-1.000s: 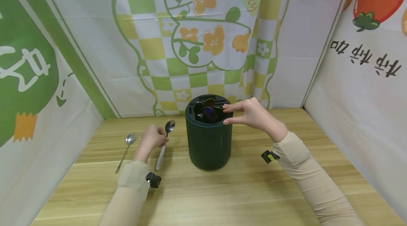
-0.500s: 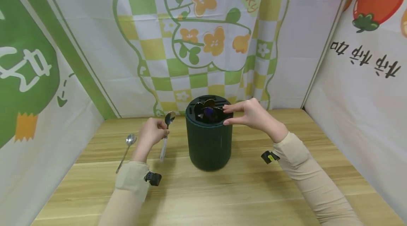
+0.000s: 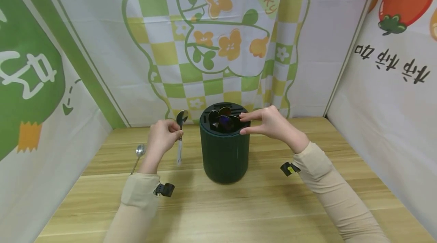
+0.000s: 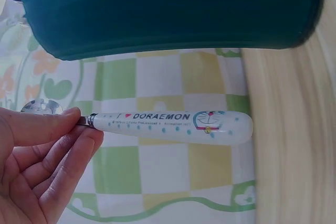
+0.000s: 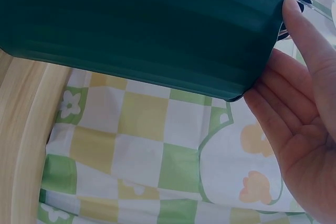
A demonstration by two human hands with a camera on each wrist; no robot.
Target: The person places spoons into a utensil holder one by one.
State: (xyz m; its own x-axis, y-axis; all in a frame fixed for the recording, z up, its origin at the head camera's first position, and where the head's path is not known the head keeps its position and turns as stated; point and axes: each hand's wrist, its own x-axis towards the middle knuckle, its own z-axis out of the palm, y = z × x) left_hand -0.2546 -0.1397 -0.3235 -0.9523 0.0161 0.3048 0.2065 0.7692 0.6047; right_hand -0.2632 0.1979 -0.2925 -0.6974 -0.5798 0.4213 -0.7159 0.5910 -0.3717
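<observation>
My left hand [image 3: 162, 136] pinches a spoon [image 3: 179, 152] by its metal neck, thumb against fingers. The spoon hangs upright, bowl up, just left of a dark green utensil holder [image 3: 225, 155]. In the left wrist view its white handle [image 4: 173, 127] shows blue dots, printed lettering and a cartoon figure. My right hand [image 3: 269, 121] rests thumb and fingertips on the holder's right rim, fingers fairly straight. Dark, shiny spoon bowls [image 3: 225, 121] stick up from the holder's slotted top. A second, metal spoon [image 3: 140, 150] lies on the table, its lower end hidden by my left arm.
The wooden table [image 3: 218, 212] ends at a checked, flower-printed cloth [image 3: 181, 53] behind the holder. Printed cloth walls stand at left and right. A small black wrist camera [image 3: 165, 190] sits at my left cuff, another camera [image 3: 290, 168] at my right.
My left hand has raised the spoon off the table, shifting it slightly toward the back and turning it more upright. My right hand has stayed at the holder's rim.
</observation>
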